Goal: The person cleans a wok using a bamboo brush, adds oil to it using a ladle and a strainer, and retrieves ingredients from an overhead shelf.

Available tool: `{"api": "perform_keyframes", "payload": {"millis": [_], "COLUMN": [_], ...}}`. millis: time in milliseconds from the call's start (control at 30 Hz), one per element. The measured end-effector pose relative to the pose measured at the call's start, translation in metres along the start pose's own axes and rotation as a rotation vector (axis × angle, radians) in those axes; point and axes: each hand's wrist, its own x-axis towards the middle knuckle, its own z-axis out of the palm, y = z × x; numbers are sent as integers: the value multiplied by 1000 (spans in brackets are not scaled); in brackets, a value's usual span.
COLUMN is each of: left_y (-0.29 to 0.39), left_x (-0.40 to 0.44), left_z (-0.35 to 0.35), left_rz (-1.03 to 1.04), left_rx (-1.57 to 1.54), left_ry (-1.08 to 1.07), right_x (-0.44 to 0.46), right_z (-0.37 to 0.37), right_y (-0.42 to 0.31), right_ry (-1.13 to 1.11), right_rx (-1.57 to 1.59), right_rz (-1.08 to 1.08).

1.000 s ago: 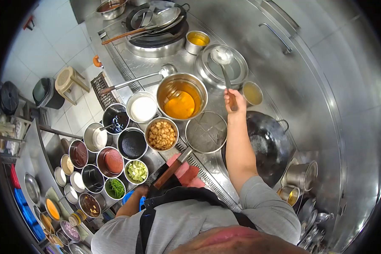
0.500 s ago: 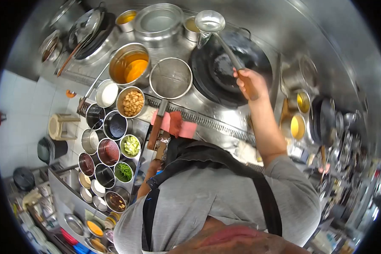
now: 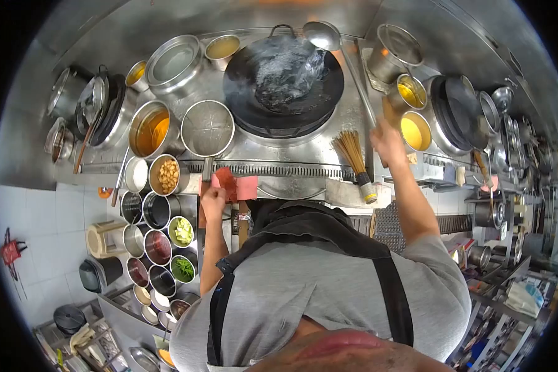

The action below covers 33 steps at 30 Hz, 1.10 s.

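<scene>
Across the upper half of the frame runs my steel worktop, and at its top centre sits the black wok, the biggest thing on it, with pale haze over the wet inside. Clear liquid hangs in a sheet between the ladle and the wok's right side. The ladle's bowl is up at the wok's far right edge, its long handle slanting down to the right of centre, where my right hand is closed firmly round the lower end. I judge the step in hand to be tipping liquid into the wok; the next move calls for a steady wrist and a bowl kept clear of the rim.

Left of the wok, just beside it, lies the round mesh strainer, its handle pointing down towards my left hand. That hand is at the left edge of the red and pink cloth, over the strainer's handle; whether its grip is on cloth or handle, I cannot tell. Below the wok to the right, the bundled brush leans with bristles up, its bound end on a pale folded cloth.
</scene>
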Motion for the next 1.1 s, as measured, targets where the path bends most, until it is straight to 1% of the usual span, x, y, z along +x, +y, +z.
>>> {"api": "perform_keyframes", "payload": {"millis": [33, 67, 100, 133, 167, 233, 267, 300, 333, 400, 433, 467, 500, 533, 567, 600, 633, 667, 700, 733, 767, 800, 833, 867, 900, 967, 1000, 1033, 1100], "left_y": [6, 4, -7, -14, -11, -3, -7, -11, -15, -25, -16, -8, 2, 8, 9, 12, 10, 7, 10, 18, 25, 42, 68, 83, 95, 114, 112, 108, 101], "left_x": [12, 28, 44, 54, 57, 60, 65, 66, 65, 65, 61, 56, 49, 42, 38, 36, 40, 45, 45, 42, 39, 38, 31, 27, 25, 31, 40, 51, 67], "left_z": [1, 7, 16, 23, 27, 35, 35, 37, 38, 43, 41, 42, 42, 45, 47, 47, 47, 46, 42, 38, 34, 23, 11, 8, 10, 20, 30, 44, 73], "left_rz": [89, 101, 110, 115, 117, -174, -213, -204, -202, -212, -213, -204, -197, -168, -60, -51, -40, -59, -61, -209, -350, -363, -430, -380, -330, -353, -355, -367, -362], "left_rx": [99, 104, 284, 465, 474, 492, 501, 514, 486, 453, 462, 466, 473, 483, 402, 426, 448, 353, 361, -155, -679, -796, -927, -1009, -1094, -1056, -1027, -1045, -873], "left_ry": [135, 131, 91, 53, 57, -217, -243, -241, -194, -135, -136, -152, -167, -168, -158, -164, -169, -206, -203, -301, -384, -484, -581, -574, -564, -608, -642, -631, -633], "right_x": [-12, -24, -37, -56, -74, -104, -119, -133, -146, -168, -176, -180, -179, -178, -176, -174, -170, -165, -161, -154, -146, -140, -135, -130, -128, -124, -120, -119, -116], "right_z": [3, 17, 27, 29, 32, 38, 43, 50, 56, 67, 73, 81, 83, 86, 91, 92, 98, 102, 106, 102, 97, 94, 93, 108, 117, 131, 138, 140, 143], "right_y": [22, 54, 78, 90, 101, 132, 147, 162, 172, 187, 194, 204, 211, 216, 219, 217, 228, 240, 247, 229, 209, 192, 185, 196, 197, 193, 195, 194, 188], "right_ry": [12, 195, 374, 286, 195, 129, 133, 81, 26, 6, -17, 36, 30, -25, -79, 17, 17, 74, 129, 190, 185, 188, 188, 90, 77, -21, -71, -86, -110], "right_rx": [7, -118, -247, -203, -156, -175, -163, -219, -277, -303, -337, -387, -379, -365, -348, -310, -296, -293, -293, -219, -217, -139, -61, -103, -108, -248, -322, -335, -344], "right_rz": [9, -182, -373, -220, -71, -20, -14, 5, 26, 68, 93, 46, 44, 119, 194, 171, 170, 90, 11, 70, 68, 69, 70, 84, 78, 19, 58, 47, 198]}}
